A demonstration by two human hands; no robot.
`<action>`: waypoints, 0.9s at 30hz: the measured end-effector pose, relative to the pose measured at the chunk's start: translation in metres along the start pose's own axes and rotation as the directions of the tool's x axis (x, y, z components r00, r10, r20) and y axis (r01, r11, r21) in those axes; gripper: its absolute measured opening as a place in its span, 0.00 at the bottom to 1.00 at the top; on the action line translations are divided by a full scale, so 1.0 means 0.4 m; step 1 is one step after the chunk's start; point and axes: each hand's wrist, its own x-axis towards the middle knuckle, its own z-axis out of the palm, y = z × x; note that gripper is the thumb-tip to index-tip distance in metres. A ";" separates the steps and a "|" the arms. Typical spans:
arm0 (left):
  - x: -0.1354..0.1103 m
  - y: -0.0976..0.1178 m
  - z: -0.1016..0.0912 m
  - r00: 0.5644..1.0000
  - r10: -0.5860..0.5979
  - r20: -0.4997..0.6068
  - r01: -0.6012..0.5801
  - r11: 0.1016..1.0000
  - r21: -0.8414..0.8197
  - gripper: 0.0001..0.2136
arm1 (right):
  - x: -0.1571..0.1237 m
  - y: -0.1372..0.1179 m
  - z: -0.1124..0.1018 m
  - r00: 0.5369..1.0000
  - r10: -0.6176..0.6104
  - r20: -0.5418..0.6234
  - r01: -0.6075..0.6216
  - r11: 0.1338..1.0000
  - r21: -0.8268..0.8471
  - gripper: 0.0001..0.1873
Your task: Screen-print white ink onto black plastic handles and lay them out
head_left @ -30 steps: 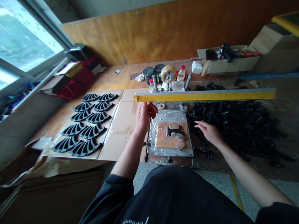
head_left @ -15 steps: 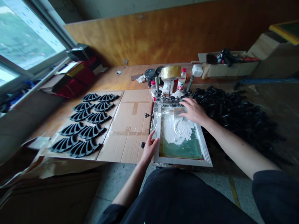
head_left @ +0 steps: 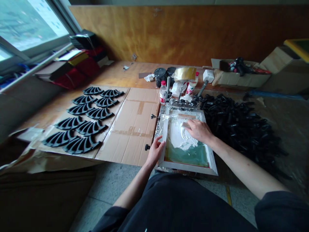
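Observation:
A screen-printing frame (head_left: 212,161) with a pale metal border lies in front of me, its green mesh (head_left: 184,157) partly covered by thick white ink (head_left: 177,137). My right hand (head_left: 200,131) is over the ink with its fingers closed on a small squeegee (head_left: 185,124), most of which the hand hides. At the frame's left side, my left hand (head_left: 155,151) grips the border, thumb toward the top and fingers along the outer edge. Metal clamps (head_left: 181,103) stand at the frame's far end. A brownish strip (head_left: 187,116) lies just inside that end.
Black fan-shaped parts (head_left: 90,127) lie in two columns on cardboard (head_left: 131,125) at left. A heap of black pieces (head_left: 238,125) sits right of the frame. Behind stand a red-capped bottle (head_left: 163,93), dark tubs (head_left: 160,77), a tape roll (head_left: 185,74) and an open carton (head_left: 241,79).
My right hand has come nearer from the frame's far end and closed on the squeegee, now over the ink. My left hand stays at the frame's left border. The view has shifted slightly.

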 end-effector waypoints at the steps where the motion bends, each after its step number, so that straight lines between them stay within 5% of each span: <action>1: 0.000 0.001 0.000 1.000 0.000 -0.004 0.000 1.000 0.002 0.28 | -0.007 -0.017 0.002 1.000 0.014 0.007 -0.014 1.000 -0.018 0.08; 9: -0.005 0.006 0.000 1.000 0.002 -0.004 -0.002 1.000 -0.004 0.27 | -0.016 -0.086 -0.003 0.999 -0.024 0.046 0.020 0.996 0.087 0.07; 14: -0.009 0.015 0.000 1.000 -0.010 -0.002 0.010 1.000 -0.006 0.27 | 0.012 -0.070 0.005 0.990 -0.137 -0.044 0.144 0.954 0.264 0.02; 21: -0.017 0.031 0.003 0.999 -0.004 -0.033 0.004 1.000 0.005 0.27 | -0.076 -0.019 0.009 0.913 -0.393 -0.110 0.399 0.804 0.441 0.17; 24: -0.017 0.028 0.002 0.999 -0.005 -0.034 0.006 1.000 0.004 0.27 | -0.089 0.013 -0.022 0.897 -0.440 -0.046 0.410 0.785 0.464 0.17; 27: -0.009 0.014 -0.001 1.000 0.008 -0.018 -0.007 0.999 0.048 0.26 | -0.065 0.032 -0.034 0.939 -0.339 -0.060 0.327 0.823 0.465 0.10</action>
